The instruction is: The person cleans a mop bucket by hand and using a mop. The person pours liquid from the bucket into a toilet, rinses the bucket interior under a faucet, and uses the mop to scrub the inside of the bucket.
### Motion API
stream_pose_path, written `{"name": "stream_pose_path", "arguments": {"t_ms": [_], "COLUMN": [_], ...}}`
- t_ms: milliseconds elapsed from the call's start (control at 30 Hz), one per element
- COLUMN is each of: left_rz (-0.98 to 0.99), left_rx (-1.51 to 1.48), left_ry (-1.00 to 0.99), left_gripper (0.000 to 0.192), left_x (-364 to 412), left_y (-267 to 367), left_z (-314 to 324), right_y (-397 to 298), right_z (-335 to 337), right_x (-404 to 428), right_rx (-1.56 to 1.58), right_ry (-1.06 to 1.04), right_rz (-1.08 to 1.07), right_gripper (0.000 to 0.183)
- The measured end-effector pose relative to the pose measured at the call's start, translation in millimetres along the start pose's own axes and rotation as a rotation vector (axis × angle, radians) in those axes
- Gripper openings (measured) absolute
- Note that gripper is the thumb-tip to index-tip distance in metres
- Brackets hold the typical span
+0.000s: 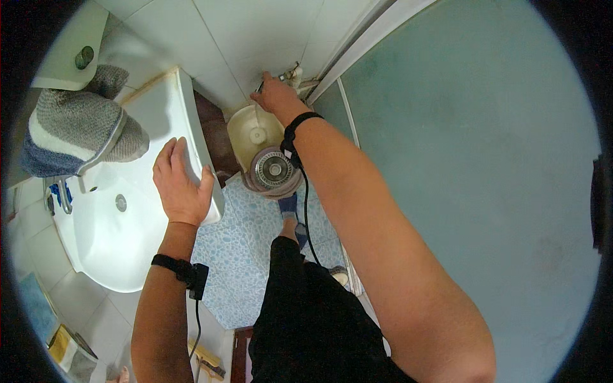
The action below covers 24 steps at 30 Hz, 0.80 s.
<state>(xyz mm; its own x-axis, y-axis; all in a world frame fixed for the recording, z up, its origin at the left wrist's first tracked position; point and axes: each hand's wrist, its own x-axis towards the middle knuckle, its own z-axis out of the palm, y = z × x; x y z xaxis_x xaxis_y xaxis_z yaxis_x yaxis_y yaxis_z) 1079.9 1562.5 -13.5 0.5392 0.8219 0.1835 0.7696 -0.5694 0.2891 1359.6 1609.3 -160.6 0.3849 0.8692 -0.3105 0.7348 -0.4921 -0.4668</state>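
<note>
My left hand point(182, 186) lies at the right edge of the white washbasin point(143, 244), fingers spread and thumb out, holding nothing. At the tiled wall, my right hand point(277, 95) is around a small metal wall tap point(283, 76), whose body it largely hides. Directly beneath stands a cream plastic spin-mop bucket point(234, 129). A thin pale streak, perhaps water, runs down from the tap toward it. In the bucket's nearer end sits a round metal spinner basket point(274, 169). Both wrists wear black bands with cables.
A grey, white and blue towel point(81, 129) hangs over the basin's left side, beside the basin's chrome faucet point(64, 196). Frosted panels point(455, 143) fill the right side. Below lies a blue pebble-patterned floor point(234, 258). A yellow-handled brush point(208, 359) is at the bottom.
</note>
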Motion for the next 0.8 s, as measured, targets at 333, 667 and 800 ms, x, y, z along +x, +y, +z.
{"name": "stream_pose_path", "arguments": {"t_ms": [333, 667, 800], "left_rz": [0.012, 0.011, 0.016], "left_rx": [-0.022, -0.027, -0.014], "left_ry": [-0.005, -0.005, -0.011], "left_gripper": [0.068, 0.067, 0.067], "left_x": [2.3, 0.1, 1.2], "left_y": [2.2, -1.9, -1.2], "left_z": [-0.8, 0.1, 0.1], "right_y": [4.4, 0.4, 0.4], "right_z": [4.3, 2.1, 7.7], "right_x": [5.2, 6.2, 8.1], "right_rx": [0.041, -0.025, -0.032], "right_ry": [-0.028, -0.06, -0.026], "right_rz": [-0.021, -0.025, -0.003], "right_gripper": [0.072, 0.072, 0.069]}}
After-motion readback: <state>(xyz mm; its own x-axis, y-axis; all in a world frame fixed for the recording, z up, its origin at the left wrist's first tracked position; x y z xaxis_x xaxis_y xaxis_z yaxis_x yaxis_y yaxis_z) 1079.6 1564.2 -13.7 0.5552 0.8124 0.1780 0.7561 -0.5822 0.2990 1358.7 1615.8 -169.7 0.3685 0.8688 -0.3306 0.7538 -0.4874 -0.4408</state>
